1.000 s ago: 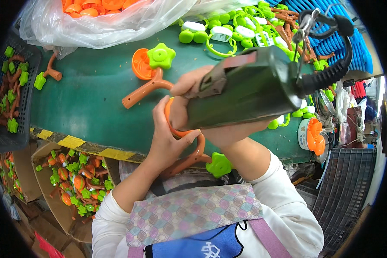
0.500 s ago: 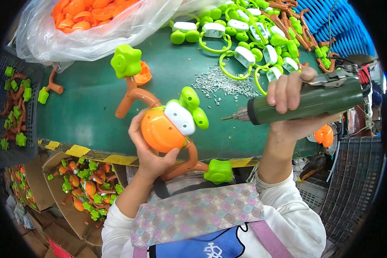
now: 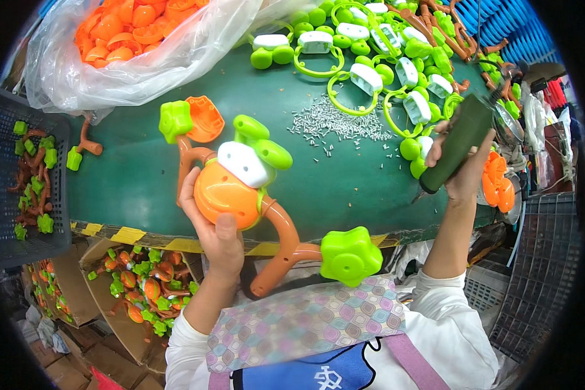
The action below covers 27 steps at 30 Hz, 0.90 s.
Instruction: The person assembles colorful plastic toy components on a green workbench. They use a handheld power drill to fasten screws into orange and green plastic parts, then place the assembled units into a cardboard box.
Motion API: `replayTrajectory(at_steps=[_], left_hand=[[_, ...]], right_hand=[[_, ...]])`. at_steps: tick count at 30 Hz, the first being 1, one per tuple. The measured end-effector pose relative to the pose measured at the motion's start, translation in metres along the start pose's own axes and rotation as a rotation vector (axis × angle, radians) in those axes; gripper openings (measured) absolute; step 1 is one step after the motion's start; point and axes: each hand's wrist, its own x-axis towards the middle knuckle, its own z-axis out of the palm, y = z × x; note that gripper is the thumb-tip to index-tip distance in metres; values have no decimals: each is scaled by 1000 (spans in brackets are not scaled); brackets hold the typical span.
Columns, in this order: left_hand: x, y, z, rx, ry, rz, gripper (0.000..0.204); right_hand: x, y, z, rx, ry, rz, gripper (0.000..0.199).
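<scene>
My left hand (image 3: 216, 237) grips a plastic toy (image 3: 231, 198) over the near part of the green table. The toy has an orange round body, a white piece with two green lobes, and brown branch arms ending in green star-shaped knobs. My right hand (image 3: 467, 170) holds a dark green electric screwdriver (image 3: 459, 143) to the right, its tip turned down toward the table and hard to make out. A loose orange half shell (image 3: 205, 119) lies behind the toy's left knob. Farther back is a scattered heap of small silver screws (image 3: 338, 123).
A clear plastic bag of orange shells (image 3: 136, 32) stands at the back left. Green ring parts with white pieces (image 3: 366, 78) pile up at the back. A dark crate (image 3: 58, 214) of branches stands left; a carton (image 3: 120, 318) of toys sits below the striped table edge (image 3: 129, 235).
My right hand has swung the screwdriver from level to steeply tilted and moved it right, away from the toy. The toy has shifted left and turned slightly in my left hand.
</scene>
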Motion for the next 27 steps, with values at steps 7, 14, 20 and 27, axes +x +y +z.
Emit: replayTrajectory(at_steps=[7,14,20,27], left_hand=[[-8,-6,-9,485,-94,404,109],[-15,-7,-8,390,-73,303,109],[-17,-6,-8,397,-50,308,111],[-16,-3,-10,500,-91,396,112]], right_hand=[[-1,8,-25,160,-21,-36,95],[1,12,-27,121,-35,-47,94],[-1,10,-24,106,29,-50,94],[-8,4,-8,-14,-13,-68,93]])
